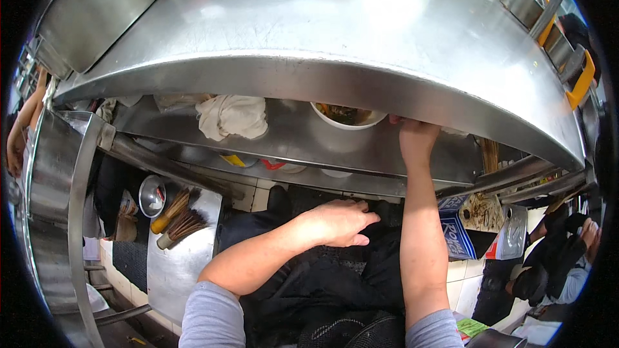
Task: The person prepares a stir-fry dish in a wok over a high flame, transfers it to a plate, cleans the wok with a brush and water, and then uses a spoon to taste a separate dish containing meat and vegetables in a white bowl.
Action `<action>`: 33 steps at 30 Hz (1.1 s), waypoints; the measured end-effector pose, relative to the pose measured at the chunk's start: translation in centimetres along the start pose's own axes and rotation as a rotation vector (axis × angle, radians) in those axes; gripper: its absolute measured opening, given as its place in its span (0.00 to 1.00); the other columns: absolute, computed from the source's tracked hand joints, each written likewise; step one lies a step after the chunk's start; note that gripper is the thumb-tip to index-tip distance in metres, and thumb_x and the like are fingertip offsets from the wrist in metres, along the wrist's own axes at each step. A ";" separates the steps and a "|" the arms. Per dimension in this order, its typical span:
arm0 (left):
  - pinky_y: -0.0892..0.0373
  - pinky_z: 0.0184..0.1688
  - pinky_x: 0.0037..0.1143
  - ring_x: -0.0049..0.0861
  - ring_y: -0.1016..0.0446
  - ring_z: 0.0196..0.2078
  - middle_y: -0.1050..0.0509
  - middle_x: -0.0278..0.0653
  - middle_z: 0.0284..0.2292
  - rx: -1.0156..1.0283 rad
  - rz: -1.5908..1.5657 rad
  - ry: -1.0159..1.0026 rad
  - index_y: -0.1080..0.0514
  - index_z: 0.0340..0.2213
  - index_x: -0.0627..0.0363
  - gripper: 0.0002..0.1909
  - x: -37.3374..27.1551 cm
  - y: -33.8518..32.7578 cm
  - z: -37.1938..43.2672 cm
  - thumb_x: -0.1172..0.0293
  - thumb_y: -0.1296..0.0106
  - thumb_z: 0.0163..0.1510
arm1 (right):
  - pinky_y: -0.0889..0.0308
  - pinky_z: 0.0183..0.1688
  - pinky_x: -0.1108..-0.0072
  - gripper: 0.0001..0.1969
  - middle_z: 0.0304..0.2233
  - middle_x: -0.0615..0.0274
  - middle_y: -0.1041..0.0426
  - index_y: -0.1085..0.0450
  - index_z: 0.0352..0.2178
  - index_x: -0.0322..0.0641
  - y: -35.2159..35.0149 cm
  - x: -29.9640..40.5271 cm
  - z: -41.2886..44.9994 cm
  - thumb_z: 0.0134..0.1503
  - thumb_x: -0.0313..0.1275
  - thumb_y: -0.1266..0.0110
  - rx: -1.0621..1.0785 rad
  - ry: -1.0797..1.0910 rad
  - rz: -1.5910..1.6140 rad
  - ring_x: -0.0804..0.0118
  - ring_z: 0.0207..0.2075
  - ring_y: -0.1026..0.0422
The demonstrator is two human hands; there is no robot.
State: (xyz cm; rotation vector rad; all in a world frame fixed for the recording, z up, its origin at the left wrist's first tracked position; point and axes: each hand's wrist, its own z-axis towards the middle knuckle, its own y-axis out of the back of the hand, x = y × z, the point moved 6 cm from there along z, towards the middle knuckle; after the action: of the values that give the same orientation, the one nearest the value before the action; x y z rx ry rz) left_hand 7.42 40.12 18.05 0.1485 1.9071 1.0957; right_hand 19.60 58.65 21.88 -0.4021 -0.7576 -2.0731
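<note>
My right hand (pixel 420 136) reaches under the front edge of the steel counter (pixel 309 34), over the shelf below. Close to its left stands a white bowl (pixel 349 124) with dark and orange food in it. The counter's edge covers the fingers in part, so what they grip, if anything, is hidden. My left hand (pixel 339 222) hangs in front of my dark apron, below the shelf, holding nothing, with thumb and fingers apart. A crumpled white cloth (pixel 232 117) lies on the steel shelf (pixel 290 137), left of the bowl.
Two bristle brushes (pixel 181 224) and a steel bowl (pixel 152 196) rest on a low steel surface (pixel 186 270) at left. A blue box (pixel 454 232) and a metal can (pixel 513 229) stand at right. Other people (pixel 556 256) are at both sides. A large steel container (pixel 101 9) occupies the counter's left.
</note>
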 end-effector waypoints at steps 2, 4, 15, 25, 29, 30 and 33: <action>0.30 0.54 0.43 0.53 0.28 0.53 0.28 0.56 0.48 -0.007 -0.003 0.006 0.35 0.58 0.60 0.32 0.1 0.2 -0.3 0.55 0.43 0.58 | 0.32 0.37 0.68 0.05 0.30 0.50 0.25 0.30 0.33 0.28 0.0 1.2 0.2 0.58 0.20 0.51 0.074 -0.160 0.059 0.55 0.33 0.26; 0.30 0.54 0.43 0.53 0.28 0.53 0.28 0.57 0.48 -0.010 -0.008 -0.004 0.35 0.58 0.60 0.31 -0.1 0.2 -0.2 0.55 0.43 0.58 | 0.34 0.46 0.58 0.09 0.36 0.43 0.25 0.28 0.35 0.26 -0.2 0.8 -0.2 0.49 0.19 0.44 0.126 -0.379 0.148 0.41 0.41 0.27; 0.30 0.55 0.43 0.52 0.28 0.53 0.28 0.56 0.49 0.011 -0.014 -0.005 0.35 0.57 0.60 0.31 -0.2 0.0 -0.1 0.56 0.43 0.58 | 0.29 0.25 0.75 0.07 0.27 0.54 0.25 0.31 0.32 0.28 -1.1 4.2 0.1 0.62 0.19 0.56 0.121 -0.464 0.494 0.67 0.25 0.24; 0.30 0.55 0.43 0.52 0.29 0.53 0.27 0.56 0.48 0.014 -0.024 -0.007 0.35 0.58 0.60 0.31 -0.5 0.4 -0.4 0.56 0.44 0.58 | 0.30 0.27 0.76 0.07 0.23 0.57 0.26 0.32 0.33 0.29 -1.3 4.7 -0.1 0.64 0.23 0.56 0.081 -0.522 0.608 0.67 0.22 0.26; 0.31 0.56 0.43 0.52 0.29 0.54 0.28 0.56 0.50 -0.011 -0.011 -0.018 0.35 0.58 0.60 0.31 -0.4 0.3 -0.6 0.56 0.44 0.58 | 0.30 0.27 0.76 0.08 0.23 0.58 0.27 0.32 0.35 0.28 -0.3 4.9 0.2 0.65 0.23 0.57 0.117 -0.442 0.562 0.68 0.24 0.25; 0.31 0.56 0.42 0.52 0.29 0.54 0.28 0.56 0.50 -0.014 -0.009 -0.015 0.35 0.58 0.60 0.31 -0.4 0.3 -0.6 0.55 0.44 0.58 | 0.30 0.27 0.76 0.08 0.23 0.58 0.27 0.32 0.35 0.28 0.2 5.1 0.5 0.65 0.23 0.57 0.103 -0.446 0.530 0.68 0.24 0.25; 0.31 0.56 0.42 0.52 0.29 0.54 0.28 0.56 0.51 -0.025 0.005 -0.024 0.35 0.58 0.59 0.31 -0.2 0.0 -0.6 0.55 0.44 0.58 | 0.30 0.27 0.76 0.08 0.23 0.58 0.27 0.32 0.35 0.28 1.4 4.9 0.9 0.65 0.23 0.57 -0.004 -0.480 0.483 0.69 0.25 0.25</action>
State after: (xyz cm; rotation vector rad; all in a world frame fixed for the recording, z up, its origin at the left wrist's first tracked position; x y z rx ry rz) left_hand 7.05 39.65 18.26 0.1521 1.8719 1.1162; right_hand 17.96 55.58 25.73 -1.0035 -0.8316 -1.5357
